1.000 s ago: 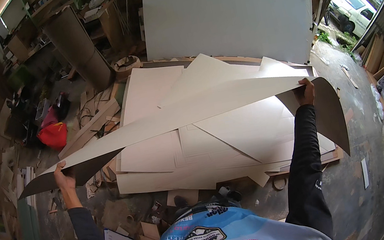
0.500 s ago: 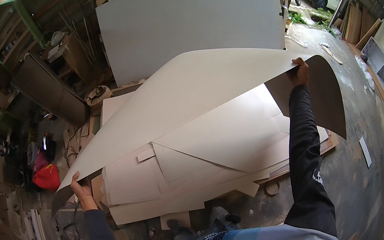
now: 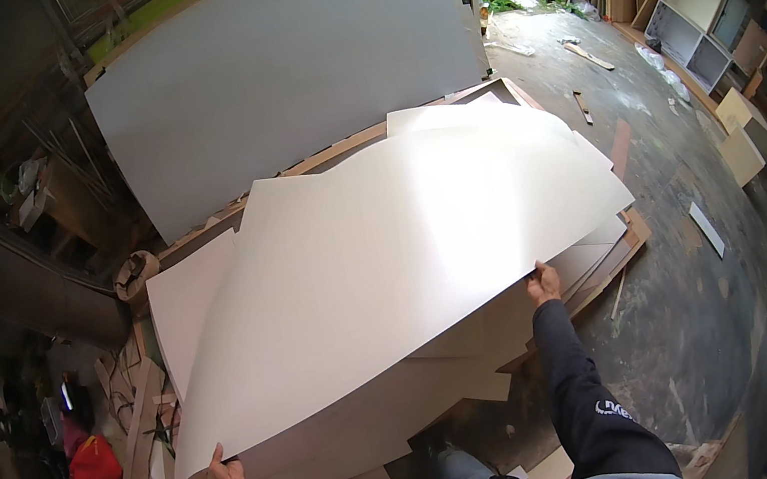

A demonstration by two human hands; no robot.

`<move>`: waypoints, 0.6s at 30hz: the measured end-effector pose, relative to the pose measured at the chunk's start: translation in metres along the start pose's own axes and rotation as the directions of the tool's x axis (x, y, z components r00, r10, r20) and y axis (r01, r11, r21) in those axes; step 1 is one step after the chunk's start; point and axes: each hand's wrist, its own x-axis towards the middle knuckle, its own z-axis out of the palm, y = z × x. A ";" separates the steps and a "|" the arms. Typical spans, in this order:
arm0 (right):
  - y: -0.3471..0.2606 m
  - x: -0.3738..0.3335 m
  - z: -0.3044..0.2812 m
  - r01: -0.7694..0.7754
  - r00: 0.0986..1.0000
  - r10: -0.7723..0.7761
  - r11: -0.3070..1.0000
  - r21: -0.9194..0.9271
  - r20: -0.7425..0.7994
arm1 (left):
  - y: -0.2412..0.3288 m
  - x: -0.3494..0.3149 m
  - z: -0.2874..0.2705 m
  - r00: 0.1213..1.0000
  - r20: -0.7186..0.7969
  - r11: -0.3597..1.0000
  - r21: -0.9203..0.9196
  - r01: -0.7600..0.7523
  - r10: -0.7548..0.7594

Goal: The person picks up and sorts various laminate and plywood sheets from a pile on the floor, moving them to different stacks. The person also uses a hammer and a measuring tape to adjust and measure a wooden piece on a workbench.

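Observation:
A large, thin, flexible white sheet [image 3: 338, 267] spans the middle of the view, its surface bowed and glossy where light hits it. At its near left corner my left hand [image 3: 230, 476] pinches the edge between thumb and fingers. Farther right along the same near edge, my right hand [image 3: 543, 284] grips it, thumb on top. The near edge is lifted, while the far part rests over a stack of other white sheets [image 3: 196, 301]. Most of that stack is hidden beneath the held sheet.
A big grey-white panel [image 3: 295, 72] leans upright behind the stack. Wooden strips [image 3: 144, 432] and a red bag [image 3: 94, 460] lie at left. Offcuts, including a narrow white strip [image 3: 706, 229], lie on the grey floor at right. A box frame [image 3: 675, 38] and boards stand along the right wall.
The sheet has come down from a raised, sharply curved position onto the stack. My right hand has moved lower and nearer to me; my left hand is lower too. The view has turned right.

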 end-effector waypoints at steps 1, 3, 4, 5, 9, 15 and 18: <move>0.024 -0.014 -0.030 -0.126 0.992 0.124 0.991 -0.050 -0.036 | -0.012 0.001 0.003 0.998 -0.014 0.997 0.039 0.063 -0.062; 0.051 -0.047 -0.098 -0.266 0.935 0.229 0.958 -0.108 -0.272 | -0.059 0.002 0.023 0.974 -0.027 0.967 0.114 0.227 -0.225; 0.073 -0.072 -0.112 -0.265 0.916 0.232 0.962 -0.060 -0.328 | -0.074 0.007 0.012 0.959 -0.059 0.947 0.152 0.284 -0.278; 0.101 -0.097 -0.117 -0.302 0.886 0.232 0.946 -0.120 -0.402 | -0.086 0.014 -0.017 0.944 -0.100 0.927 0.185 0.327 -0.313; 0.159 -0.191 -0.161 -0.598 0.779 0.402 0.707 -0.378 -0.480 | -0.163 0.015 -0.062 0.850 -0.349 0.832 0.258 0.491 -0.394; 0.165 -0.279 -0.194 -0.641 0.754 0.484 0.393 -0.660 -0.445 | -0.244 -0.020 -0.052 0.813 -0.246 0.844 -0.053 0.533 -0.528; 0.159 -0.291 -0.193 -0.573 0.754 0.524 0.231 -0.786 -0.396 | -0.262 -0.017 -0.063 0.825 -0.249 0.861 -0.165 0.480 -0.508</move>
